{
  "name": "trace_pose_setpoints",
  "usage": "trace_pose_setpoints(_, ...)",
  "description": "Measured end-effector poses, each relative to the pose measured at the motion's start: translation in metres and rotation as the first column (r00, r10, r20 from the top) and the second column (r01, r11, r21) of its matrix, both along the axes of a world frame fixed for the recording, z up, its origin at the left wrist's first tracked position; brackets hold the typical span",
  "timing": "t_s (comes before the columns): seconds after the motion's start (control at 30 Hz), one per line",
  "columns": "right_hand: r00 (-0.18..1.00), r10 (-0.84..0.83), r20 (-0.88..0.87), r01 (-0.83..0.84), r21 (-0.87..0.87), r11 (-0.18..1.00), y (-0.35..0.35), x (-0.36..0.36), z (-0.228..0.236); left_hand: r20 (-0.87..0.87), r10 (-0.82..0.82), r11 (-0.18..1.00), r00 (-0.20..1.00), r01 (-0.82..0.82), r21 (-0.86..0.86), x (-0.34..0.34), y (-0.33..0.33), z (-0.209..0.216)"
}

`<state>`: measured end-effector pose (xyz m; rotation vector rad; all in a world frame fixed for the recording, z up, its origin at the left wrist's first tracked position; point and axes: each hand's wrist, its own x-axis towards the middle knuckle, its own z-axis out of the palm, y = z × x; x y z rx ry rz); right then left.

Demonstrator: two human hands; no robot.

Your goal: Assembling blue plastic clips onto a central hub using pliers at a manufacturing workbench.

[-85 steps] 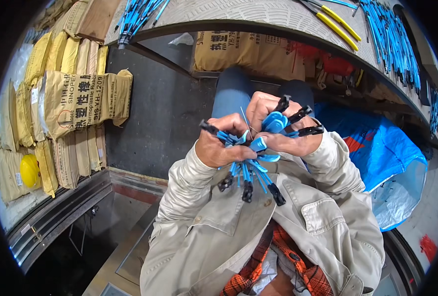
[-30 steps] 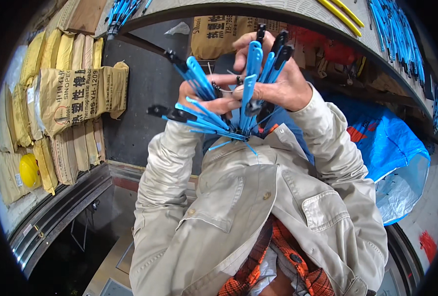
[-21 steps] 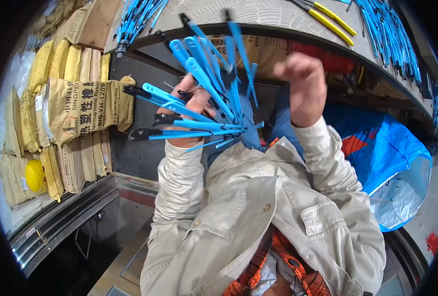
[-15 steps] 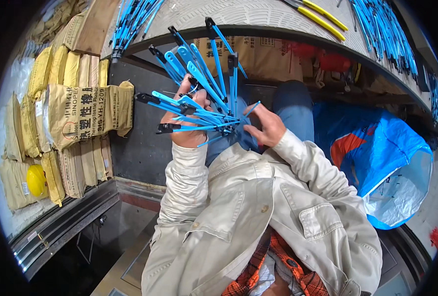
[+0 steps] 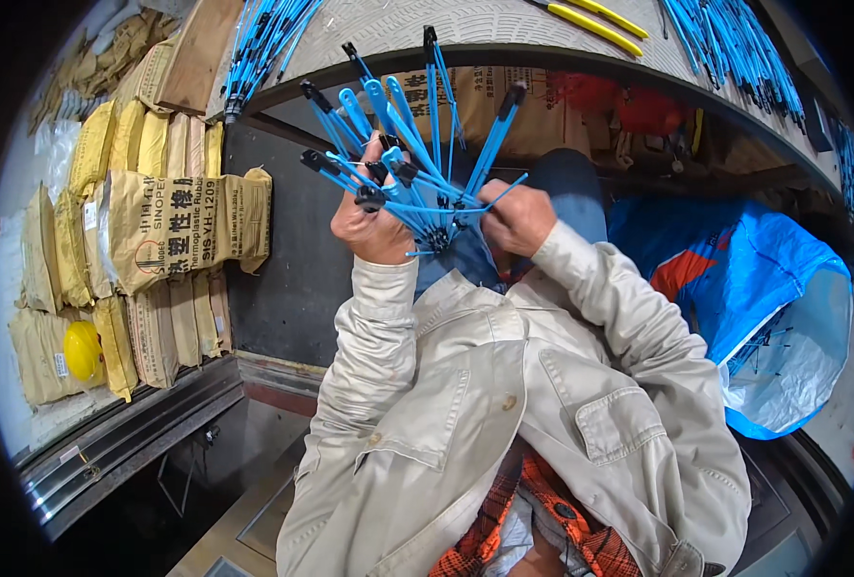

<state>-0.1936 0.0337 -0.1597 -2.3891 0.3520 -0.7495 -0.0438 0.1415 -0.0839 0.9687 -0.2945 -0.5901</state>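
Note:
In front of my lap is an umbrella frame, a cluster of slim blue ribs with black joints and tips. The ribs fan up and outward from a dark hub at the lower middle. My left hand is closed round the left side of the ribs, its fingers partly hidden behind them. At the right side of the hub, my right hand has its fingers curled in at a thin blue rib, which sticks out past the knuckles. The right fingertips are partly hidden.
Ahead is a workbench with bundles of blue ribs and yellow-handled pliers. Stacked sacks stand at left, with a yellow round object on them. To my right lies an open blue bag with ribs inside.
My right hand has gone from fingers apart to curled in at a rib. The frame has turned in my left hand, and one rib group now leans out to the right.

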Motion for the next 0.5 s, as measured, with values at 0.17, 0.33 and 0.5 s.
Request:
trace_pose_setpoints(0.17,0.985,-0.012,-0.171,-0.003,-0.088,0.996,-0.020,-0.048,0.045,0.511,0.094,0.978,0.854,-0.175,0.113,0.006,0.003,0.002)
trace_pose_setpoints(0.33,0.984,-0.001,-0.179,-0.026,-0.147,0.989,-0.031,-0.070,0.070,0.503,0.083,0.973,0.861,-0.178,0.144,0.011,0.008,-0.005)
trace_pose_setpoints(0.5,0.961,0.060,-0.271,-0.072,-0.033,0.997,-0.032,-0.078,0.087,0.467,0.090,0.988,0.880,-0.138,0.071,0.014,0.009,-0.001)
